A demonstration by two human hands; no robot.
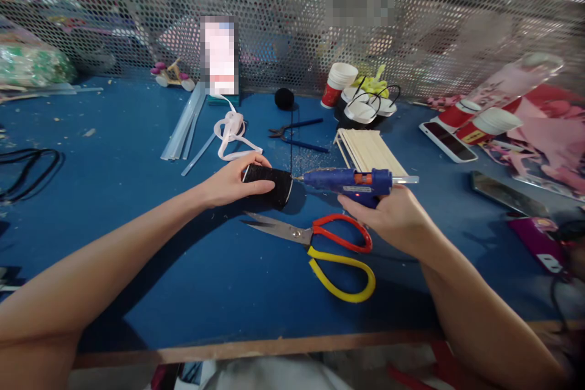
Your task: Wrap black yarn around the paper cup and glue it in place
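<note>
My left hand (244, 181) is wrapped round a paper cup wound in black yarn (280, 186), lying on its side with a white rim showing at the left. In my right hand (395, 213) is a blue glue gun (347, 181), a clear glue stick (409, 180) poking out of its back. Its nozzle points left and meets, or nearly meets, the right end of the black-wound cup. A strand of black yarn runs from there up to a black yarn ball (284, 99). Large scissors (299, 233) with red and yellow handles lie just below, blades slightly parted.
Beyond my hands lie blue-handled pliers (297, 135), a white ribbon (231, 128), clear glue sticks (185, 125) and wooden sticks (370, 149). Paper cups (340, 79) stand near the perforated metal screen (283, 18). Phones (448, 141) and pink scraps (548, 134) lie at right. The table's front edge (274, 348) is near me.
</note>
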